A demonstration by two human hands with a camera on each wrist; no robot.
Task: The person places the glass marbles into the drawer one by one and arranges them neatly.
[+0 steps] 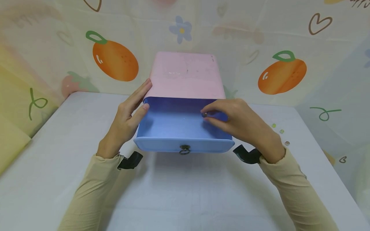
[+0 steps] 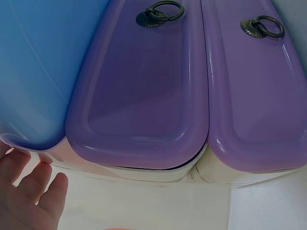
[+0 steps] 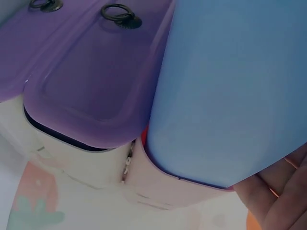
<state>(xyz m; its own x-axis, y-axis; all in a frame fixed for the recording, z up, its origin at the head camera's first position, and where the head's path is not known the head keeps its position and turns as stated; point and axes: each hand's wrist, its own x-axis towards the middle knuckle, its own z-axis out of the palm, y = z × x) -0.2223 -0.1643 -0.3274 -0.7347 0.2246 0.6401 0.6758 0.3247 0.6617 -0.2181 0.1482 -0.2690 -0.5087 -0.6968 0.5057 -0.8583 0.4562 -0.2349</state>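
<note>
My left hand (image 1: 127,115) rests its extended fingers against the left side of a small cabinet with a pink top (image 1: 186,75). The blue drawer (image 1: 173,123) at its top is pulled out, with a metal ring pull (image 1: 184,149) on its front. Over the drawer's right half, my right hand (image 1: 237,120) pinches a small, dark, shiny round piece (image 1: 204,115) between thumb and fingertips. Both wrist views show the drawer's side, with the left hand (image 2: 31,191) beside it in one and the right hand's fingers (image 3: 280,191) at its edge in the other; the piece is hidden there.
Lower in the cabinet are two purple drawers, one (image 2: 139,81) above the other (image 2: 261,91), both with ring pulls. Several small round pieces, including a yellow-green one (image 1: 274,125) and a brownish one (image 1: 287,143), lie on the white table (image 1: 185,192) right of the cabinet. A printed cloth (image 1: 231,38) hangs behind.
</note>
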